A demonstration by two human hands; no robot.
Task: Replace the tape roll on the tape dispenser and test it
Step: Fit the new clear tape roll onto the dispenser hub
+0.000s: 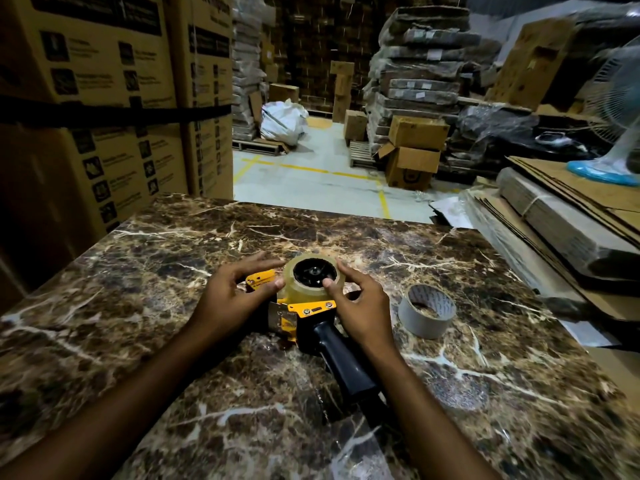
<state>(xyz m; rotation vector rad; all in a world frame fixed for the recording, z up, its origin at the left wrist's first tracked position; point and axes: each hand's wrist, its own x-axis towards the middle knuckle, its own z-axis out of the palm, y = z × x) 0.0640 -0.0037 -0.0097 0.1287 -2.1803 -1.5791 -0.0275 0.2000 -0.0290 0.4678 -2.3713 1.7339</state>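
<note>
A yellow and black tape dispenser (311,318) lies flat on the brown marble table (485,358), its black handle pointing toward me. A clear tape roll (294,289) sits on the dispenser's black hub. My left hand (228,292) grips the roll's left side, thumb and fingers also touching the yellow frame. My right hand (360,299) holds the roll's right side with the thumb pressing on its top edge near the hub. An empty grey cardboard tape core (426,315) lies on the table to the right.
Tall printed cartons (104,98) stand beyond the table's left edge. Flattened cardboard sheets (571,220) and a fan with a blue base (609,161) lie to the right. Past the far edge is a warehouse floor with boxes and pallets.
</note>
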